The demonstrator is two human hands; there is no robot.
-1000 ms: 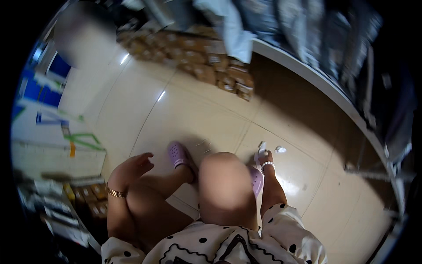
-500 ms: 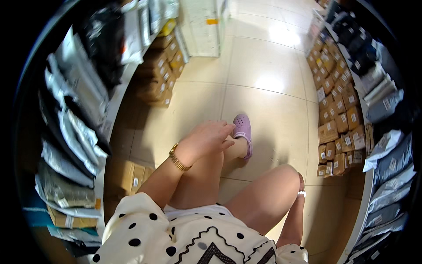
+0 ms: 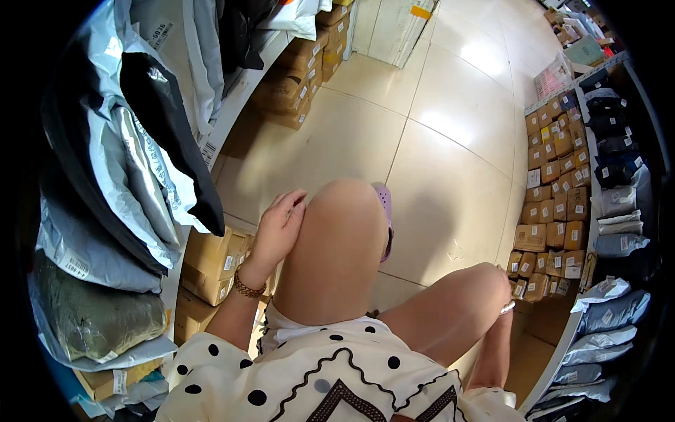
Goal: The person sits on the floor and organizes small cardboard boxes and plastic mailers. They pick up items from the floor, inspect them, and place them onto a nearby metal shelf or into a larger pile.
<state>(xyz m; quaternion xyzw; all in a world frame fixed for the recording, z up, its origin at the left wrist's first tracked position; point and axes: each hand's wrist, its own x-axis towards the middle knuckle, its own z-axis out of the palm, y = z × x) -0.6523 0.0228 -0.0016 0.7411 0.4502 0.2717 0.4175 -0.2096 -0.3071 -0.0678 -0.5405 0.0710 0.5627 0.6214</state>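
My left hand (image 3: 278, 228) hangs beside my raised left knee (image 3: 344, 211), fingers loosely apart and holding nothing; a gold bracelet (image 3: 247, 287) circles its wrist. It is nearest to the cardboard boxes (image 3: 211, 257) under the left shelf. My right hand (image 3: 503, 307) is almost wholly hidden behind my right thigh (image 3: 457, 309); only a sliver with something silvery shows, close to the small brown boxes (image 3: 552, 211) on the right. A purple clog (image 3: 384, 211) peeks out past the knee.
Grey and black plastic mail bags (image 3: 133, 162) bulge off the left shelf. More bagged parcels (image 3: 612, 204) fill the right shelf. Stacked cartons (image 3: 302, 77) line the left side farther on. A tiled aisle floor (image 3: 436, 141) runs between them toward a white cabinet (image 3: 390, 28).
The view has swung into an aisle between shelves. My left knee has come up in a step and my left hand now hangs beside it, closer to the left shelf.
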